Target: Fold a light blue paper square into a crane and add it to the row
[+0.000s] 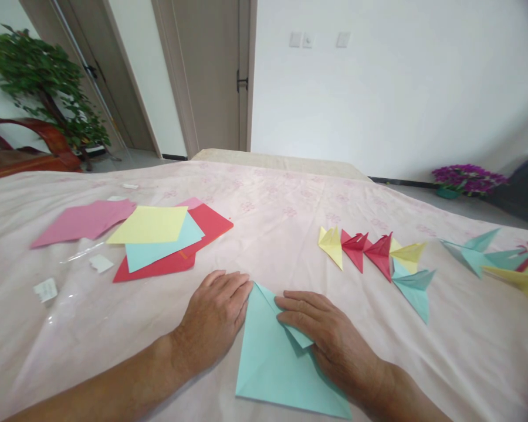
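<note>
A light turquoise sheet of origami paper (268,363) lies on the cloth in front of me, its right edge partly folded inward as a narrow flap. My right hand (317,328) rests on that flap with its fingers stretched out flat, covering part of the fold. At the sheet's upper left corner, my left hand (220,310) lies palm down, fingers extended and touching the corner. Faint crease lines show on the paper's surface. What is under the palms is hidden.
Pink sheets (83,221), a yellow sheet (152,224) and red sheets (211,225) lie at the left, near clear plastic wrap (66,305). Folded paper cranes (381,255) line the right, with more cranes (475,252) beyond. The patterned tablecloth (281,234) has wrinkles.
</note>
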Demonstrator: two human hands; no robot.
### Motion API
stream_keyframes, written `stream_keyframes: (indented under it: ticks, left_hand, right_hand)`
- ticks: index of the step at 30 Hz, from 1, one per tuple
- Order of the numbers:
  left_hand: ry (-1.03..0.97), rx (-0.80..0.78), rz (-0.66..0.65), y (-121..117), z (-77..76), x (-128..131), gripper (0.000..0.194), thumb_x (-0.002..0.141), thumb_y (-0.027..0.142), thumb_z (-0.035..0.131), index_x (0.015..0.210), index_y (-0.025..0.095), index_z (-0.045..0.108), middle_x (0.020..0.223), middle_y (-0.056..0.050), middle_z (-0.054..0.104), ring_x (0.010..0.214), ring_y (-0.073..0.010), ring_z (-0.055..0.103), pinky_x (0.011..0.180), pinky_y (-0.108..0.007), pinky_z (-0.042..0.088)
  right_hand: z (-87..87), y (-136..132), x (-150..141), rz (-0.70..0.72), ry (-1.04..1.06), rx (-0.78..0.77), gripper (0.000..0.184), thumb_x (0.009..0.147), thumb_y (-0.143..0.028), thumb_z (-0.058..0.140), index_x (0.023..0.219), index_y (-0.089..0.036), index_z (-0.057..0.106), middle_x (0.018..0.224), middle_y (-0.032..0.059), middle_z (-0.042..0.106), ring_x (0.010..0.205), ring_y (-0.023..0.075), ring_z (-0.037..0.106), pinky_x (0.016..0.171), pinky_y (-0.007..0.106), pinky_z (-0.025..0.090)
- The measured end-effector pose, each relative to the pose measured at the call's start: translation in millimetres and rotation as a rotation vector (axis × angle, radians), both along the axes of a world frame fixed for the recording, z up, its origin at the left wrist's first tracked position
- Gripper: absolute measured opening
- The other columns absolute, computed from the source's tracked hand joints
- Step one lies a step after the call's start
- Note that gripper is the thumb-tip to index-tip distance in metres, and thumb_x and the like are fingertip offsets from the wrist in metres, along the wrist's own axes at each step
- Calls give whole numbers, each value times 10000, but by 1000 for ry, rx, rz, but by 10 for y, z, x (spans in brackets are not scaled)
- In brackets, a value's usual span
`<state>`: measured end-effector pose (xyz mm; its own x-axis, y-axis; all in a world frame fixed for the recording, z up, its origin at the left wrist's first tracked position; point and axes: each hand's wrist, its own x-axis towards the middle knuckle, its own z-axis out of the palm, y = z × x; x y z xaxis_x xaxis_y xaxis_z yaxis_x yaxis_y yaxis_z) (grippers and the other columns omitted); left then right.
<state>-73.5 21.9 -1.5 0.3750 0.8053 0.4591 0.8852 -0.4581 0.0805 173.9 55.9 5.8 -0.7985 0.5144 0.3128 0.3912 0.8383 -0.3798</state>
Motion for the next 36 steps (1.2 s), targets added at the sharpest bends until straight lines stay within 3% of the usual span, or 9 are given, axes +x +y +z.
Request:
stream_keyframes:
  ticks: [36]
  left_hand:
    - [41, -20, 24, -25, -16, 0, 314, 907, 122, 503, 1197, 169, 614, 1210, -84, 678, 1116, -250, 614, 1104, -539, 315]
  right_hand:
    - [-11, -14, 6, -24, -14, -50, 668, 613, 74, 408, 1181, -202, 626, 1321, 45, 622, 1256, 205, 513, 1060, 402, 423]
